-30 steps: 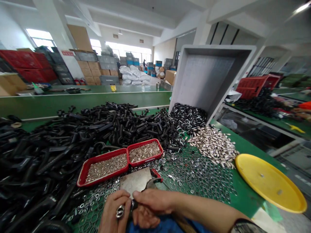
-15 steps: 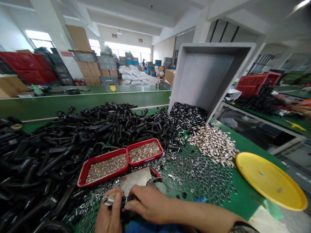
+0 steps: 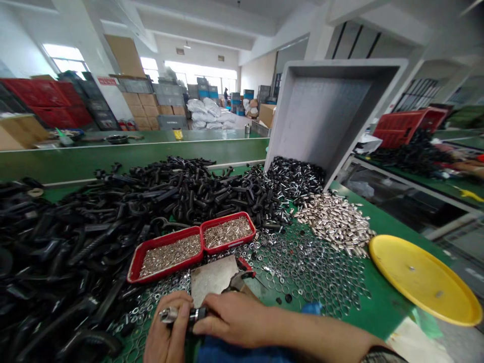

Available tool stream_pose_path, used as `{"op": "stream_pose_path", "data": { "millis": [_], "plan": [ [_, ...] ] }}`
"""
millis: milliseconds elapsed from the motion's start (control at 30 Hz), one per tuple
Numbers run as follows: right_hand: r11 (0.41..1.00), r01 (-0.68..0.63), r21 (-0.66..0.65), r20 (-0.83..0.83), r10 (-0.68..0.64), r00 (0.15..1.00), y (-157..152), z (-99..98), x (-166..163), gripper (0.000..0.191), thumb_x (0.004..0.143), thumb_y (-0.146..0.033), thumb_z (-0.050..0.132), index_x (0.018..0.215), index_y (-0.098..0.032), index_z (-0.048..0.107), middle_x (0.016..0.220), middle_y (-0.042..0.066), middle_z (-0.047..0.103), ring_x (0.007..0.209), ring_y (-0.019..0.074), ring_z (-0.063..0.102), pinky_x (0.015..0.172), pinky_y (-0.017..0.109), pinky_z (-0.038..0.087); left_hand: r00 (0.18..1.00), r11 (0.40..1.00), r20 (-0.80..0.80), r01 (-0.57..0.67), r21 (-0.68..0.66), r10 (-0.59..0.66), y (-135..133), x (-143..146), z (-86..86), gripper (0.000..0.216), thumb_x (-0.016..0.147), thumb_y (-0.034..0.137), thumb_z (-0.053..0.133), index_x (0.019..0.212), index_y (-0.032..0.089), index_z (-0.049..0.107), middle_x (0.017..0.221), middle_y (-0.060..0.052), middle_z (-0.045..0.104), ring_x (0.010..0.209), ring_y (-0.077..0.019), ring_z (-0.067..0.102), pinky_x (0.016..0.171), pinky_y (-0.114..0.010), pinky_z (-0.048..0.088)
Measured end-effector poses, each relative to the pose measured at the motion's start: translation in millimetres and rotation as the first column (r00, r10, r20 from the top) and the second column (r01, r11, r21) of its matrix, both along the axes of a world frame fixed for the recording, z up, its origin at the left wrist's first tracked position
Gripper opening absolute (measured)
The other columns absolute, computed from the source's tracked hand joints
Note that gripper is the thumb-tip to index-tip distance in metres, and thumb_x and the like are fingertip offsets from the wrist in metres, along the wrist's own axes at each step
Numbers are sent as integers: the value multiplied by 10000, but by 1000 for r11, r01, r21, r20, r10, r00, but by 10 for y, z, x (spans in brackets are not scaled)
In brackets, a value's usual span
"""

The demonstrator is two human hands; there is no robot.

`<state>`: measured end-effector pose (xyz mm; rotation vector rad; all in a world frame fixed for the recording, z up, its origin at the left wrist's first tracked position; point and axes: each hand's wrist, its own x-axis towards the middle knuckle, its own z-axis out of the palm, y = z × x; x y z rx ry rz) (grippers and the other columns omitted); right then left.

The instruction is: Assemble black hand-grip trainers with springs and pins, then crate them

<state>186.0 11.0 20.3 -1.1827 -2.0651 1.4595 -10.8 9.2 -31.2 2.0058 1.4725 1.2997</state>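
A black cylindrical part (image 3: 195, 315) with a ribbed silver metal end (image 3: 168, 315) lies between my hands at the bottom middle of the view. My left hand (image 3: 168, 333) is wrapped around it near the metal end, with the thumb along it. My right hand (image 3: 236, 320) grips its other black end between thumb and fingers. Just beyond my hands are a flat metal plate (image 3: 212, 279) and a tool with red-tipped handles (image 3: 245, 273), partly hidden by my right hand. Two joined red trays (image 3: 166, 275) of small metal pins stand behind the plate.
Black curved plastic parts (image 3: 124, 206) are heaped on the left and back. Metal rings (image 3: 321, 275) spread over the green table to the right. Silver sleeves (image 3: 335, 222) lie before a tilted grey bin (image 3: 321, 116). A yellow lid (image 3: 423, 282) rests at the right edge.
Both hands keep their hold on the black part, which has shifted only slightly. Its metal end appears a little turned. The whole view has moved slightly with my head.
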Motion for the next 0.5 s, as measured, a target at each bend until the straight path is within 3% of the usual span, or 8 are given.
{"op": "stream_pose_path", "data": {
  "millis": [67,167,233,300,400,467,500],
  "plan": [
    [996,59,68,14,-60,998,-21,0,-7,472,923,-649,476,903,-186,567,751,6,606,635,120,527,620,233,433,1000,1000,6,-22,20,22,-36,26,33,231,968,343,455,908,193,620,951,-54,644,886,-199,637,785,-313,502],
    [966,-157,-204,-180,120,976,-117,-26,22,482,1028,-548,259,999,-185,575,701,-19,590,503,90,467,539,219,425,994,994,-49,102,27,-101,-111,70,133,209,970,281,463,833,201,598,920,-43,612,871,-175,617,811,-293,490],
    [971,-133,-200,-135,107,985,-210,-78,116,458,1043,-498,247,1064,-186,582,729,-7,613,520,99,488,558,235,452,972,974,-94,209,-83,-217,-105,95,206,189,980,272,445,875,201,586,939,-48,597,908,-175,604,848,-300,490],
    [997,43,71,92,-49,995,-301,-182,284,342,1028,-428,365,1078,-191,607,857,45,660,714,154,593,708,299,502,957,951,-159,204,-234,-244,-18,112,244,185,995,292,408,958,194,560,962,-58,585,934,-191,587,871,-334,489],
    [850,163,500,292,-343,893,-430,-429,608,257,989,-330,448,1122,-184,613,1073,133,643,987,262,609,872,436,498,903,918,-332,140,-371,-272,201,154,207,195,993,306,393,916,185,525,946,-68,564,915,-216,567,868,-375,484],
    [767,175,618,312,-443,840,-515,-609,788,271,972,-336,470,1147,-173,599,1104,163,633,1025,297,610,877,468,507,855,895,-409,129,-428,-319,343,236,129,189,982,279,399,876,181,521,937,-75,565,906,-221,567,868,-375,482],
    [754,177,633,318,-461,828,-553,-690,850,289,966,-348,482,1168,-170,587,1099,168,640,1020,303,623,865,467,517,834,884,-433,129,-450,-342,403,296,80,182,975,257,402,875,175,530,939,-81,571,907,-221,572,872,-371,481]
  ]
}}
